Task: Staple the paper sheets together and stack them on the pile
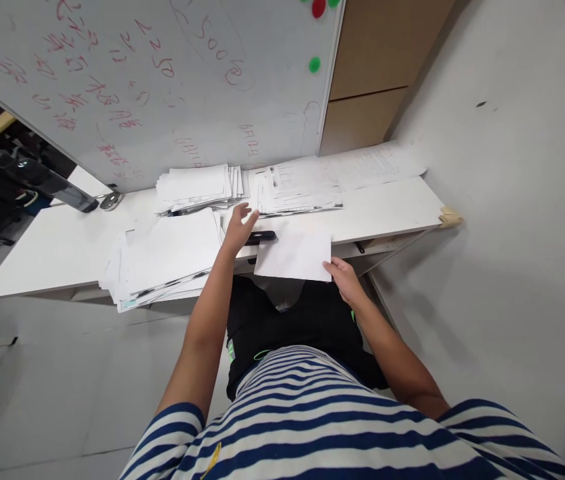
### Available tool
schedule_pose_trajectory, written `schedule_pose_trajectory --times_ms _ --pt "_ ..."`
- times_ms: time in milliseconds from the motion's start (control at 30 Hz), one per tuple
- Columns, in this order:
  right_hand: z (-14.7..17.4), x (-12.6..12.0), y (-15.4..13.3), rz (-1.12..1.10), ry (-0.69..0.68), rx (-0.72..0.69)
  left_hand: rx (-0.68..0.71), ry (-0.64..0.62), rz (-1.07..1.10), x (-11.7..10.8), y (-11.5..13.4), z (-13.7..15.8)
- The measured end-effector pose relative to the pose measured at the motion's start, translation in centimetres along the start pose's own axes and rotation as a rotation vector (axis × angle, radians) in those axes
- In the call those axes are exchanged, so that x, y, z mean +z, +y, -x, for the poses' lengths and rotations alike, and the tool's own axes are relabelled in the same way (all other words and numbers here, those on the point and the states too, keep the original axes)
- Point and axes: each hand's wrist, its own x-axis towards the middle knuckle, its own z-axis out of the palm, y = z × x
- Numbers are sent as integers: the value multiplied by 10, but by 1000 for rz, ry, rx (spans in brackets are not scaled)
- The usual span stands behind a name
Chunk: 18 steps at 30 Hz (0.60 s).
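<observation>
My right hand [343, 275] pinches the right corner of a white sheet of paper [293, 255], thumb on top, over the table's front edge. Fingers apart and holding nothing, my left hand [241, 227] hovers between the paper stacks. Just beside its wrist lies a long black object, perhaps a stapler [263, 237], partly hidden by the hand and the sheet. To the left of that arm is a spread pile of papers [172, 247]. Beyond my hands sit a back left stack of papers [195, 183] and a back right stack [305, 187].
A whiteboard [152, 107] with red writing stands behind the white table [387, 213]. A large curled sheet [377, 163] lies at the back right. A dark clear bottle [69, 193] and a small round item [111, 201] are at the left. A wall [512, 200] bounds the right side.
</observation>
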Motion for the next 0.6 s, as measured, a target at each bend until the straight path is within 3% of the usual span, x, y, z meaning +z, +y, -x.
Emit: schedule_pose_trajectory --times_ms 67,167,367,467,600 --pt "0 -4 2 14 37 -21 56 48 -24 12 11 -13" --pt "1 -7 0 8 59 -33 117 -16 -173 38 20 -29" --pt "10 -4 1 -15 20 23 205 -12 -579 87 1 -28" --pt "17 1 10 -3 7 34 271 27 -641 94 -8 -24" --pt "23 7 20 42 29 67 248 54 -606 89 -6 -26"
